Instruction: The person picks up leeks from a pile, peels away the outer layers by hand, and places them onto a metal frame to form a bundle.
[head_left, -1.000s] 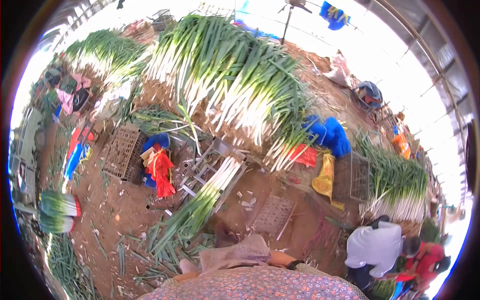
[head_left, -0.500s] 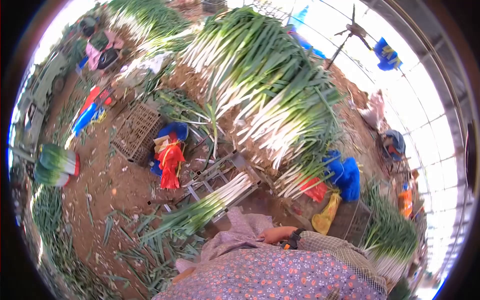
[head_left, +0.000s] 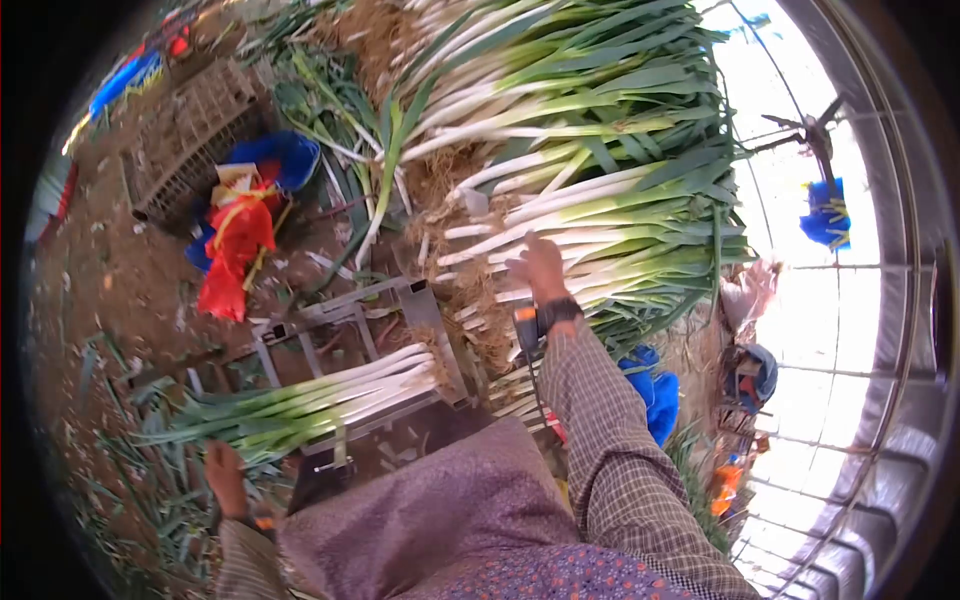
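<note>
My right hand (head_left: 541,270) reaches over the big pile of leeks (head_left: 610,190), fingers apart at the white stalks near the root ends. A dark band circles its wrist, with a small black and orange item beside it. A smaller bunch of leeks (head_left: 340,398) lies across a metal rack (head_left: 365,335), roots to the right and green leaves to the left. My left hand (head_left: 226,475) is just below those leaf ends, fingers stretched toward them. A purple apron (head_left: 430,490) covers my lap between the two arms.
A brown plastic crate (head_left: 190,140) stands at upper left, with blue cloth and a red bag (head_left: 238,255) beside it. Leaf scraps (head_left: 120,480) litter the soil at lower left. A blue bag (head_left: 652,395) sits right of my right arm, near the greenhouse wall.
My view has turned and come closer to the leeks. My right hand has left the apron and stretched forward to the pile. My left hand has come out beside the bunch's leaves.
</note>
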